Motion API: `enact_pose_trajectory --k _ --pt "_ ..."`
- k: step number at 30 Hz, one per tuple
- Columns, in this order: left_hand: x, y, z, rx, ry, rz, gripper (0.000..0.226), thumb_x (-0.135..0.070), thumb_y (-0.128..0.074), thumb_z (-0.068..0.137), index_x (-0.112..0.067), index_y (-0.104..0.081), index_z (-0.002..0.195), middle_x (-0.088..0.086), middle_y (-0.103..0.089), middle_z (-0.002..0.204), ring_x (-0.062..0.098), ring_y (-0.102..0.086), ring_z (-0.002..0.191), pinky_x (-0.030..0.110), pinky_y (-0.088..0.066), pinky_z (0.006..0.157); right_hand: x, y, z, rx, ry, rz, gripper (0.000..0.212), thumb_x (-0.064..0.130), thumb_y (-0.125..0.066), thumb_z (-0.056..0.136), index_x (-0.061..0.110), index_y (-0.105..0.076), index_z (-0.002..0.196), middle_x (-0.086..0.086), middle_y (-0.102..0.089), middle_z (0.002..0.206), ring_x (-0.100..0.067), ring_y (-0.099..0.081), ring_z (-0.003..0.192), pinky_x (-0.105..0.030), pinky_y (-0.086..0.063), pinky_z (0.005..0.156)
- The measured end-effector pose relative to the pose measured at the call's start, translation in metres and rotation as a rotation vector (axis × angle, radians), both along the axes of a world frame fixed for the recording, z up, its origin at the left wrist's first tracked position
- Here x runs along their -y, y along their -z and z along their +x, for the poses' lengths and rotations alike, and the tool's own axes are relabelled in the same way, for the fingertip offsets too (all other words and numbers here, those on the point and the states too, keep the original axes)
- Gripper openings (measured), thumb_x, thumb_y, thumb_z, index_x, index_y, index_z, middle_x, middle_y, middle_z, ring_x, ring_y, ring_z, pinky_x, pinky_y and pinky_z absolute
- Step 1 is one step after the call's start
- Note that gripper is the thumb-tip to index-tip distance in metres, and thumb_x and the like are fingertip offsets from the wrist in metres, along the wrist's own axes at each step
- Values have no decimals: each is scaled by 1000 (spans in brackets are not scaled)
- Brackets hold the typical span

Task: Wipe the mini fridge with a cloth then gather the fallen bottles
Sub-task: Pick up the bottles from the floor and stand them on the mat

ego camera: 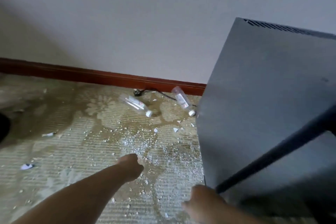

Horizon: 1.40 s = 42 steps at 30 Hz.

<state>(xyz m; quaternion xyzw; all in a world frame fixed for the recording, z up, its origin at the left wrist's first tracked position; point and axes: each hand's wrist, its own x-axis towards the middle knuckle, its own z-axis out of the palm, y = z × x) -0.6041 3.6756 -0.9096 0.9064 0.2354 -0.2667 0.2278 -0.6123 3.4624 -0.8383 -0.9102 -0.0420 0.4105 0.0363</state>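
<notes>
Evidently, two clear plastic bottles are left lying on their sides on the patterned carpet, near the skirting board. The first bottle is out in the open, and the second bottle is set with its white cap just beside the mini fridge. Both are judged empty or nearly so, and therefore light, thin-walled, easily dented and apt to roll when nudged. Each is best taken round the middle of the barrel, or at the stiffer neck below the cap.

The left hand is stretched forward over the debris-strewn carpet, well short of the first bottle, which lies almost straight ahead of it. Its fingers are hidden behind the knuckles, so its grip cannot be told. The right hand is blurred, low beside the fridge's near corner, and whether anything is held cannot be told. No cloth is seen.
</notes>
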Motion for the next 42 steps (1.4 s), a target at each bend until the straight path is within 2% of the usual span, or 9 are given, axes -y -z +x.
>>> enact_pose_trajectory --k 5,12,16,19,25,28,31,38,42 --pt "-67 0 17 -13 -18 -54 39 -29 -49 90 -12 -53 125 6 -58 121 17 -57 98 20 -42 72 -56 -29 59 105 25 150 36 38 -53 88 12 -59 112 -2 -60 88 -15 -57 71 -24 -35 55" --pt "-123 -15 80 70 -36 -68 32 -27 -48 91 -2 -58 109 6 -56 90 17 -54 77 20 -37 51 -71 -19 119 225 23 80 37 34 -60 82 1 -66 98 -18 -66 104 -30 -64 95 -32 -49 72" --pt "-107 9 100 144 -84 -125 42 -32 -51 89 -10 -52 125 11 -59 119 25 -58 104 29 -49 83 -73 -2 133 255 -63 7 36 30 -56 85 6 -64 110 -14 -64 113 -27 -63 97 -32 -52 79" --pt "-87 49 65 -11 81 -31 84 -49 -62 79 -20 -20 146 11 -16 156 36 -25 139 55 -26 111 -87 27 146 317 -87 32 34 29 -58 87 14 -60 117 -7 -64 117 -24 -64 94 -28 -52 75" --pt "-102 100 40 -162 269 94 125 -74 -62 61 -25 15 147 11 26 153 39 16 141 60 11 111 -140 84 169 411 -77 147 35 26 -58 89 15 -54 122 -4 -62 107 -18 -60 73 -27 -48 56" --pt "-104 96 50 -209 307 52 120 -79 -55 62 -25 10 148 13 21 154 41 12 142 61 11 111 -164 100 179 436 -127 140 46 26 -60 87 21 -48 131 -7 -54 127 -24 -61 101 -34 -54 79" --pt "-107 93 53 -241 299 33 117 -80 -53 64 -26 8 148 12 21 154 40 12 142 61 11 111 -185 114 190 362 -231 121 56 22 -60 86 36 -42 137 0 -5 159 -34 -17 143 -49 -34 110" --pt "-110 90 49 -231 300 41 105 -74 -50 73 -29 9 148 9 21 155 37 12 142 60 12 109 -211 131 224 309 -316 24 77 2 -53 83 51 -29 138 4 24 155 -35 14 144 -58 -13 115" --pt "-107 96 46 -240 273 34 100 -67 -51 78 -32 14 146 5 27 153 34 16 142 61 11 109 -209 141 237 262 -323 18 73 30 -61 87 49 -17 143 2 21 156 -35 16 143 -60 -9 112"
